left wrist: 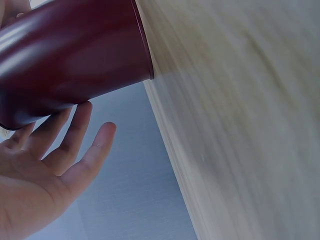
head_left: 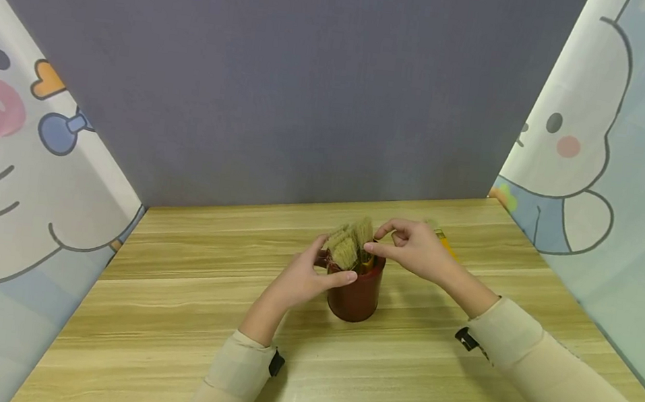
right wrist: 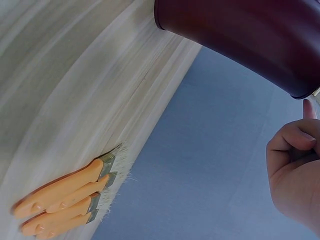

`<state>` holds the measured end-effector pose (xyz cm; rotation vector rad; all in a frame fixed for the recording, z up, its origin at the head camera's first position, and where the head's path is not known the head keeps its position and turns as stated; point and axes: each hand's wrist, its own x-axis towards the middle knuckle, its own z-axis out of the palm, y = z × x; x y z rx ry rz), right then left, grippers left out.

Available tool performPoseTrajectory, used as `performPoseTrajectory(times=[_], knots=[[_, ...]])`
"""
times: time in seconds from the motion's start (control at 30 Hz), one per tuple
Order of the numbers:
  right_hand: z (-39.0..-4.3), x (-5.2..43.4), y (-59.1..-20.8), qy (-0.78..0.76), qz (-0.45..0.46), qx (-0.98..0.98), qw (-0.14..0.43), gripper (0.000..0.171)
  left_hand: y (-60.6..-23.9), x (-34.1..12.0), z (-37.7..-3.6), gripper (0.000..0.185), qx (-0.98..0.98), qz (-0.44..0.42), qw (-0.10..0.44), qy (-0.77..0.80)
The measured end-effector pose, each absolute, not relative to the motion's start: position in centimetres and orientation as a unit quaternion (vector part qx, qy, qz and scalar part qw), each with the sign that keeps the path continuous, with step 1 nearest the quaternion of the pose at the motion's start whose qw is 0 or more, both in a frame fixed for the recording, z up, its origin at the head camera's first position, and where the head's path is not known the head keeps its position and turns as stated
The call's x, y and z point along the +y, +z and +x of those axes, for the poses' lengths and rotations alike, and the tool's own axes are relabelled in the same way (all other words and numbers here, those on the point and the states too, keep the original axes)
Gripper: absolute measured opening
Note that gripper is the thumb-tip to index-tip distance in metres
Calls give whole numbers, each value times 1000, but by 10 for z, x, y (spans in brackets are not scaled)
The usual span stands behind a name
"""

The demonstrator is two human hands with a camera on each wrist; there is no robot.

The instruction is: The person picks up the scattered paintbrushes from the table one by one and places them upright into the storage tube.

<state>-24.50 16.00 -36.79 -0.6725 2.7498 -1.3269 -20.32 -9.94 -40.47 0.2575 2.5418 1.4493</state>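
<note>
A dark red cup (head_left: 353, 297) stands upright on the wooden table, with several paintbrushes (head_left: 344, 251) in it, pale bristles up. My left hand (head_left: 303, 278) holds the cup by its left side, thumb across the near rim. In the left wrist view, the fingertips (left wrist: 84, 106) of that hand lie along the cup's wall while the little finger sticks out free. My right hand (head_left: 417, 248) is at the right side of the rim, pinching a paintbrush (head_left: 364, 231) between thumb and index finger. In the right wrist view its other fingers are curled in.
Several more paintbrushes (right wrist: 67, 192) with orange handles lie side by side on the table (head_left: 179, 304), partly behind my right hand in the head view. A grey panel (head_left: 311, 93) rises at the table's back edge. Cartoon-printed sheets (head_left: 628, 196) flank both sides.
</note>
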Motion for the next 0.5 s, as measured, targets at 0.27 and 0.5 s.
performPoseTrajectory(times=[0.27,0.5], knots=[[-246,161,-370,-428,-212,879,11,32,-404,-99,-204,112,862,86,104,489],[-246,162,-372,-431,-214,876,11,27,-405,-99,-203,113,865,86,97,484]])
